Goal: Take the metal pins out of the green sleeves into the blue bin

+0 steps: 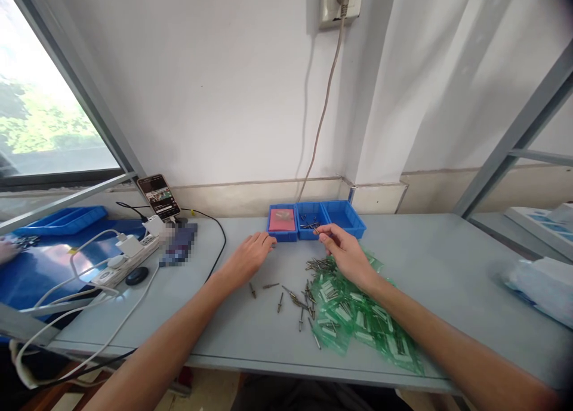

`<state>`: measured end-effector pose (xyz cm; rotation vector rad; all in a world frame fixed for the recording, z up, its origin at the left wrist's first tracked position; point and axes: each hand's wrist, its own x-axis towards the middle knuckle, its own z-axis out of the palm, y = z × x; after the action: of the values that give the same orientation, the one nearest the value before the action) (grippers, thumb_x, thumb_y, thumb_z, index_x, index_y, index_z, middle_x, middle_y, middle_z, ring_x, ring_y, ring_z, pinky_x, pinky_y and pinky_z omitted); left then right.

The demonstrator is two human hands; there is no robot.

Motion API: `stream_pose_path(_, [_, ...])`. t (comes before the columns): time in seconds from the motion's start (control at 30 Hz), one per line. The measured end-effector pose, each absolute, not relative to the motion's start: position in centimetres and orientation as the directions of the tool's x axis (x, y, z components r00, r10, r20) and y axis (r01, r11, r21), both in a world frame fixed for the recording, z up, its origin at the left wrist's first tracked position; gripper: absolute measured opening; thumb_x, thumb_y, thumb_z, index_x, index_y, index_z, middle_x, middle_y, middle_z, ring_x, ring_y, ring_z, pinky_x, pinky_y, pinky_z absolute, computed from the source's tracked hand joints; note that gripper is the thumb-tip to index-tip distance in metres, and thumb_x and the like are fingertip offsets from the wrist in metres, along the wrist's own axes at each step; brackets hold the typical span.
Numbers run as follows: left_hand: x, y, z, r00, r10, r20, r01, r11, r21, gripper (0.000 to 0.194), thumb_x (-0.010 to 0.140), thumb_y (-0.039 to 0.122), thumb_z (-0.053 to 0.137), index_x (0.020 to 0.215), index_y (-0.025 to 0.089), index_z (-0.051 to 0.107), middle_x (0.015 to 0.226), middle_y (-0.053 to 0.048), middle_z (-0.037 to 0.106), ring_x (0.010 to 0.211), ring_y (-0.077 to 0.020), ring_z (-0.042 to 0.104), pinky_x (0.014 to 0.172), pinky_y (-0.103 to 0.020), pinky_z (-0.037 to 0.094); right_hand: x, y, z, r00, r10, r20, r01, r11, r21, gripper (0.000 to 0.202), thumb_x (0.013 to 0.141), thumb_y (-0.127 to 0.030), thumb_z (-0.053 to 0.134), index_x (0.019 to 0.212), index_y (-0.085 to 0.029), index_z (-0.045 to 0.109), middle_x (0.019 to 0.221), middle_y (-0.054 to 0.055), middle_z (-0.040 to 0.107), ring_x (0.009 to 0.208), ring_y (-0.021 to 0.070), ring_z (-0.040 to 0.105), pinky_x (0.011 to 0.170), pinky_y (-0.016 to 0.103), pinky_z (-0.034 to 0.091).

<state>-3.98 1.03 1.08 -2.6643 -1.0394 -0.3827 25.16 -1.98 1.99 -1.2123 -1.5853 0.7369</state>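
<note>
My right hand [342, 252] is over the front of the middle blue bin [308, 238], thumb and fingers pinched on a thin metal pin with a collar. Similar metal pins lie in that bin. My left hand [255, 251] is by the front corner of the left blue bin [283, 238], its fingers curled together; what they hold, if anything, is too small to make out. A pink-red card [282, 221] with a small clear bag on it lies in that bin. Loose metal pins [298, 300] are scattered between my forearms. Green plastic bags [358, 312] of pins lie beneath my right wrist.
To the right is another blue bin [344, 220]. On the left are a propped phone [159, 196], a power strip [128, 261] with cables, and a black round object [136, 276]. A person's hand [6, 251] shows at the far left. A plastic-wrapped bundle [544, 285] lies right.
</note>
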Motion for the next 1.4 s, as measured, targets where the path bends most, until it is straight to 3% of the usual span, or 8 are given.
stream_pose_path(0.23, [-4.2, 0.9, 1.4, 0.732, 0.576, 0.364, 0.657, -0.739, -0.153, 0.026, 0.107, 0.008, 0.039, 0.119, 0.016, 0.061, 0.116, -0.011, 0.061, 0.101, -0.0233, 0.058, 0.091, -0.037, 0.049, 25.5, -1.4, 1.2, -0.014, 0.95, 0.312, 0.31, 0.301, -0.902, 0.029, 0.097, -0.05, 0.058, 0.107, -0.025, 0.07, 0.095, 0.004, 0.07, 0.066, 0.0189, 0.056, 0.062, 0.033, 0.044])
stream_pose_path(0.5, [-4.1, 1.6, 0.7, 0.7, 0.587, 0.406, 0.685, -0.713, -0.151, 0.022, 0.112, 0.022, 0.041, 0.113, 0.02, 0.063, 0.106, -0.006, 0.071, 0.095, -0.0227, 0.065, 0.088, -0.037, 0.045, 25.4, -1.5, 1.3, -0.014, 0.956, 0.293, 0.289, 0.285, -0.914, 0.031, 0.096, -0.052, 0.06, 0.107, -0.025, 0.071, 0.091, 0.003, 0.068, 0.067, 0.019, 0.055, 0.062, 0.032, 0.043])
stream_pose_path(0.77, [-4.2, 1.7, 0.1, 0.653, 0.622, 0.432, 0.71, -0.701, -0.063, 0.023, 0.114, 0.03, 0.041, 0.118, 0.023, 0.063, 0.111, -0.005, 0.074, 0.089, -0.0206, 0.07, 0.083, -0.035, 0.048, 25.4, -2.0, 1.8, -0.003, 0.97, 0.243, 0.232, 0.237, -0.943, 0.034, 0.092, -0.055, 0.067, 0.107, -0.025, 0.073, 0.085, 0.002, 0.065, 0.067, 0.0191, 0.053, 0.065, 0.033, 0.043])
stream_pose_path(1.0, [-4.2, 1.9, -0.1, 0.655, 0.646, 0.392, 0.691, -0.722, 0.038, 0.027, 0.114, 0.029, 0.037, 0.125, 0.023, 0.061, 0.116, -0.006, 0.071, 0.102, -0.0212, 0.07, 0.087, -0.034, 0.053, 25.3, -2.2, 2.1, -0.042, 0.976, 0.213, 0.121, 0.216, -0.969, 0.034, 0.089, -0.058, 0.073, 0.094, -0.024, 0.066, 0.084, -0.001, 0.059, 0.067, 0.0161, 0.049, 0.066, 0.031, 0.041])
stream_pose_path(1.4, [-3.7, 1.5, 0.6, 0.631, 0.706, 0.322, 0.722, -0.686, 0.087, 0.024, 0.114, 0.032, 0.038, 0.112, 0.022, 0.06, 0.111, -0.005, 0.066, 0.088, -0.0185, 0.067, 0.076, -0.031, 0.051, 25.3, -2.1, 1.8, -0.157, 0.967, 0.199, 0.015, 0.204, -0.979, 0.035, 0.092, -0.057, 0.072, 0.096, -0.024, 0.061, 0.082, -0.003, 0.053, 0.068, 0.0152, 0.048, 0.069, 0.029, 0.043])
